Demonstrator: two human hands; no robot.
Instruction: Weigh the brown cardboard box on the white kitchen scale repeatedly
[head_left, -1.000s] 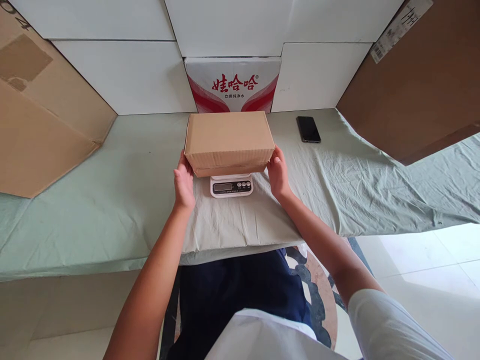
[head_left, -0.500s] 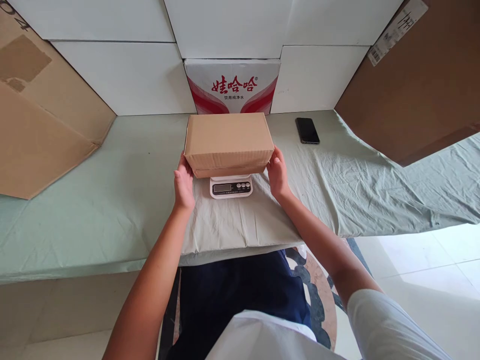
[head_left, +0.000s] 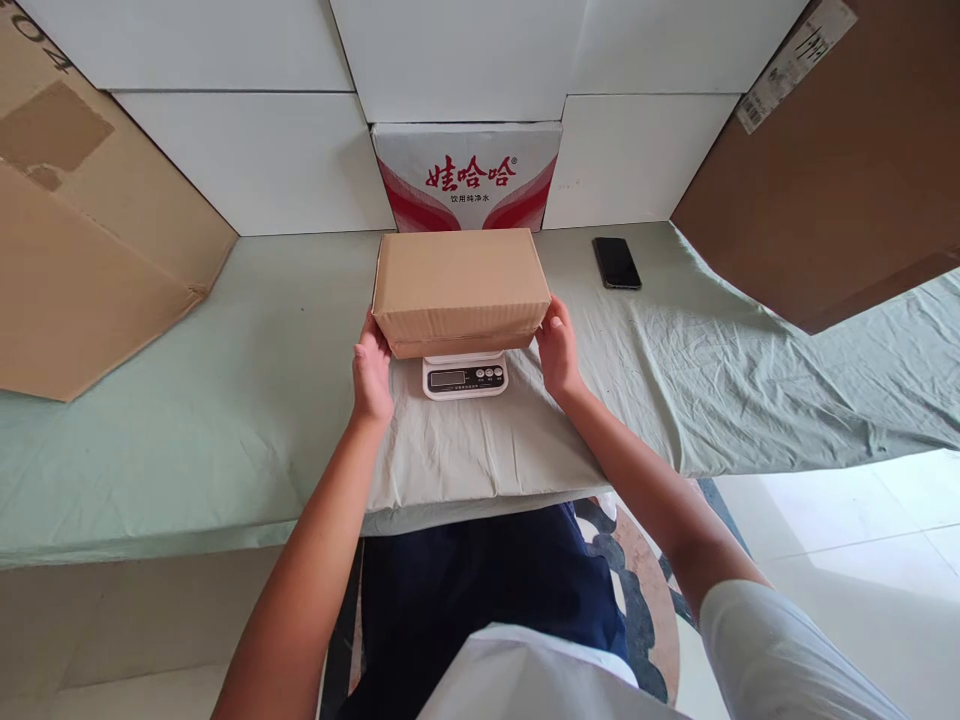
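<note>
A closed brown cardboard box (head_left: 460, 275) sits over a small white digital kitchen scale (head_left: 465, 378), hiding the scale's platform. Only the scale's front panel shows, with a grey display and round buttons; I can make out no digits. My left hand (head_left: 371, 372) is at the box's left side, its fingers partly hidden behind the near left corner. At the right side, my right hand (head_left: 557, 350) holds the box with fingers curled against its near corner. Both hands grip the box between them.
Behind stands a white and red carton (head_left: 469, 180) against white panels (head_left: 247, 160). A black phone (head_left: 616, 263) lies on the green cloth (head_left: 247, 400) at right. Large cardboard pieces rise at the left (head_left: 112, 250) and right (head_left: 840, 190). The table's front edge runs before my body.
The whole view has shifted very slightly. Both hands keep their places at the sides of the box, and the box and scale stay together.
</note>
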